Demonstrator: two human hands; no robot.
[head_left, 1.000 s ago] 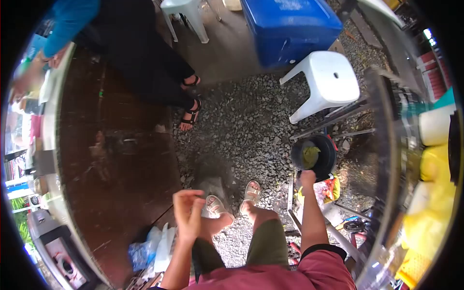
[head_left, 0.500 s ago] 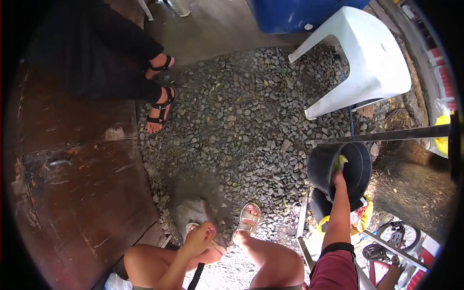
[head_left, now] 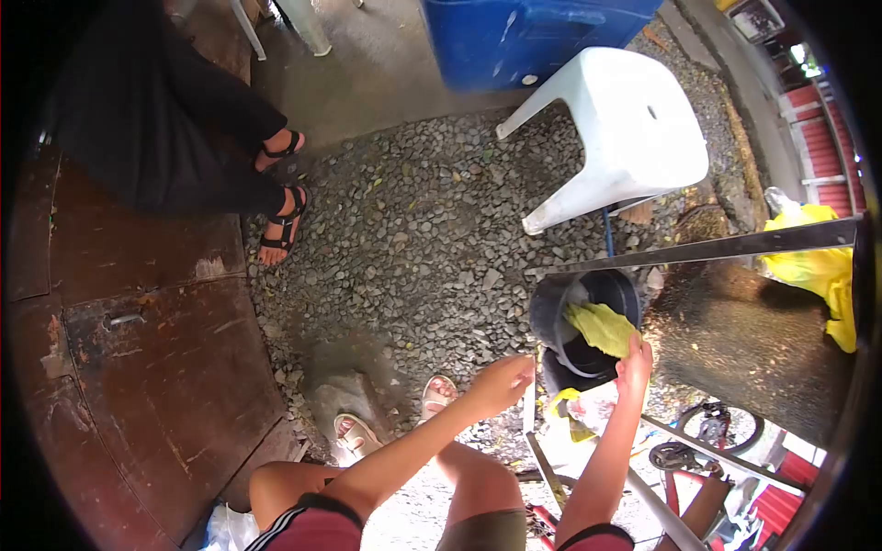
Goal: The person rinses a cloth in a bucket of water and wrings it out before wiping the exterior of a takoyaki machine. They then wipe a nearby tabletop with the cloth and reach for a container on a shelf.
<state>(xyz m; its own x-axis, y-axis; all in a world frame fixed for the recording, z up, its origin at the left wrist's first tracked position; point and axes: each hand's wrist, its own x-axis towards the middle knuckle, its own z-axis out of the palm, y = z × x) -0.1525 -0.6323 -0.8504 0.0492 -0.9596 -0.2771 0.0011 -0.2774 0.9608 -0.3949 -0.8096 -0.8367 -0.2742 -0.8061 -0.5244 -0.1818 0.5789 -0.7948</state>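
Observation:
A yellow-green cloth (head_left: 602,328) hangs from my right hand (head_left: 634,365), whose fingers are pinched on its lower right corner. It is spread above the mouth of a black bucket (head_left: 544,310). My left hand (head_left: 503,384) is closed, left of the bucket and close to an upright metal bar (head_left: 529,404). What its fingers hold, if anything, is hidden. Below the first bucket another dark container (head_left: 562,376) shows in part.
A white plastic stool (head_left: 634,124) stands on gravel (head_left: 413,220) before a blue container (head_left: 524,41). Metal rails (head_left: 735,248) frame the right side. Another person's sandalled feet (head_left: 283,225) are at left beside brown panels (head_left: 165,367). A yellow bag (head_left: 808,253) hangs at right.
My right hand has come up out of the bucket, drawing the cloth into view. My left hand has moved from above my lap rightward toward the bucket. The view has shifted right.

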